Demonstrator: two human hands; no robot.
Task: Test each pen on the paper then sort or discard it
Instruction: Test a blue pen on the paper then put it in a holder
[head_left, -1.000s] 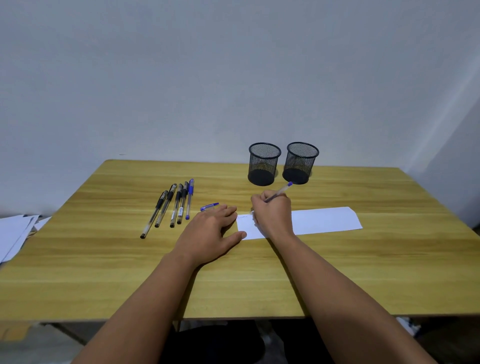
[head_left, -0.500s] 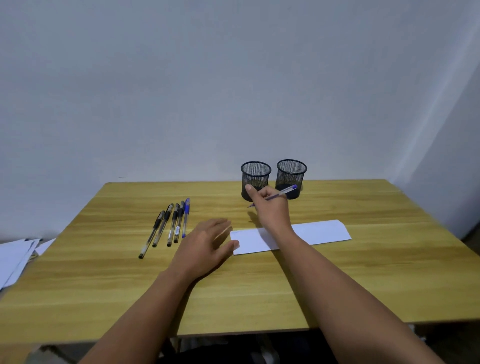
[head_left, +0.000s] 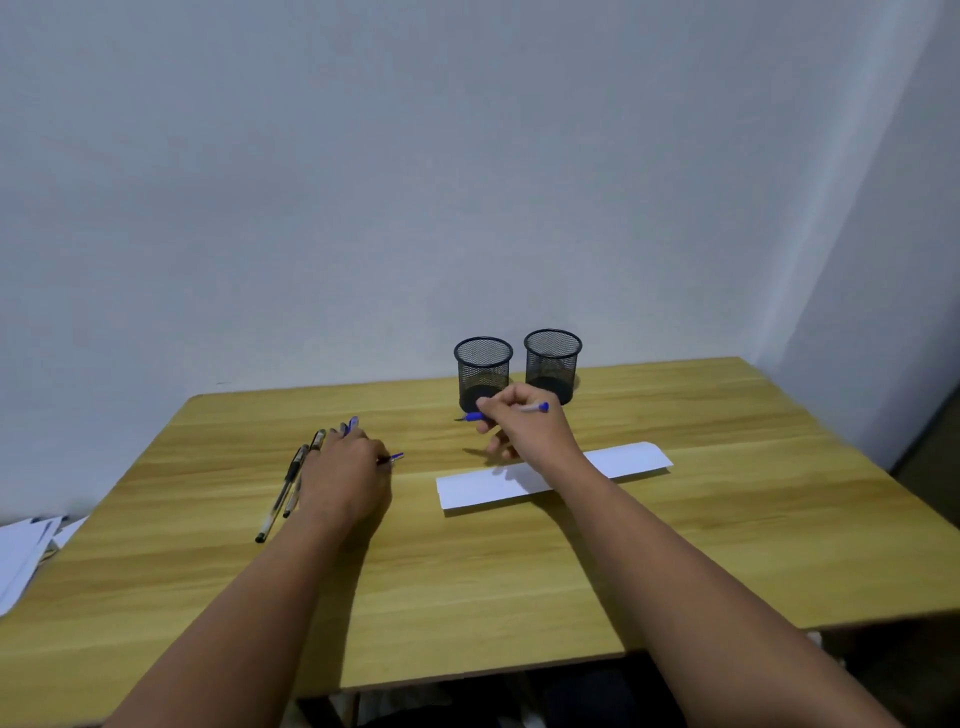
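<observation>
Wooden table (head_left: 519, 561) against a pale wall: left of the paper strip (head_left: 550, 480), the left hand (head_left: 345, 475) pinches a blue cap (head_left: 396, 457) beside spare pens (head_left: 288, 486); beyond the paper, the right hand (head_left: 530, 428) grips a blue pen (head_left: 535, 408) before two mesh cups (head_left: 517, 366).

Pens (head_left: 291, 483) left of paper (head_left: 550, 475), cups (head_left: 517, 369) behind.

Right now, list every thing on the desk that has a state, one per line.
Blue pen: uncapped, held level in the right hand, above the table.
Left hand: palm down over the row of pens, fingers on a blue cap.
Row of pens: lying flat, capped.
Left mesh cup: upright, empty.
Right mesh cup: upright, empty.
Paper strip: flat on the table.
</observation>
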